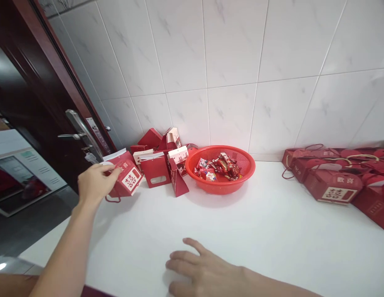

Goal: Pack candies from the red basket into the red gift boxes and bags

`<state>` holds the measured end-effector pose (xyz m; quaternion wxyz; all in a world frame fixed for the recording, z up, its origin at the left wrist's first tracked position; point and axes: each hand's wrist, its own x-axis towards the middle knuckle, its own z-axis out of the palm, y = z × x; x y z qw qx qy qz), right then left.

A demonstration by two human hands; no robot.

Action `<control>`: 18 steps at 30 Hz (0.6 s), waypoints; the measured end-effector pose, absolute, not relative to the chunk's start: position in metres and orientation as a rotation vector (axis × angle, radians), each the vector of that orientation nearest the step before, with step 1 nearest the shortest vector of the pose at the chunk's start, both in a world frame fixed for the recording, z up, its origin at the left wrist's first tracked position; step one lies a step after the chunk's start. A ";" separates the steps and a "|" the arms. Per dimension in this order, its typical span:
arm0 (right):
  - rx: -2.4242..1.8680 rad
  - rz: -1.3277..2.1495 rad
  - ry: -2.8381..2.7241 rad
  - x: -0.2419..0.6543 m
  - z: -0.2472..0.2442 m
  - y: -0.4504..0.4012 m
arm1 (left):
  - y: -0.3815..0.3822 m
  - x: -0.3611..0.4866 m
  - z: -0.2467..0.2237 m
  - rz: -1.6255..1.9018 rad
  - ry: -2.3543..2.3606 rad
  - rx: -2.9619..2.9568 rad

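Door: dark red-brown door (34, 78) at far left, metal handle (83, 134) fitted.
Left hand: left hand (94, 185) over the left part of the white counter (241, 235); its fingers (114, 174) are closed on the upper left part of a red box.
Held box: held box (125, 177) is tilted, with a pale printed label facing out and a dark red cord loop hanging below; contents hidden from view.
Box group, left: several red and cream boxes (155, 171) stand crowded beside the held box, near the wall (235, 49); some have raised flaps, and one in front shows a small window in its side. What they contain, if anything, cannot be told.
Basket: round red plastic basket (210, 188), perforated sides, upright on the counter, just right of the box group.
Basket contents: wrapped sweets (224, 167) in red, brown and multicoloured wrappers, loosely piled; bare basket floor shows at the front.
Right hand: right hand (207, 270) low over the counter, in front of the basket and well apart from it; fingers spread, holding nothing. Contact with the counter cannot be confirmed.
Box group, right: red boxes (334, 185) with cord handles, packed together by the wall, well apart from the basket; contents not visible.
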<state>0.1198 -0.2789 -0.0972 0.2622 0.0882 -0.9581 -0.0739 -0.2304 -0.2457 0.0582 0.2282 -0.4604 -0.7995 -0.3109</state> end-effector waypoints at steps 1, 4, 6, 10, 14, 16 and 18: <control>0.195 -0.171 -2.577 0.123 -0.089 -0.276 | -0.256 -0.224 0.060 -0.925 -2.105 -1.259; -0.002 0.020 -2.476 0.136 -0.054 -0.262 | -0.289 -0.191 0.066 -1.165 -1.593 -1.527; -0.183 0.170 -2.303 0.148 -0.028 -0.251 | -0.305 -0.161 0.068 -1.243 -1.316 -1.875; -0.419 0.419 -1.975 0.172 0.012 -0.237 | -0.313 -0.101 0.065 -1.200 -1.032 -2.426; -0.380 0.560 -2.211 0.188 0.027 -0.231 | -0.296 -0.051 0.050 -0.954 -0.893 -2.683; -0.386 0.637 -2.410 0.192 0.028 -0.228 | -0.286 -0.033 0.040 -0.858 -0.824 -2.745; -0.493 0.617 -2.553 0.195 0.027 -0.224 | -0.279 -0.023 0.031 -0.789 -0.799 -2.781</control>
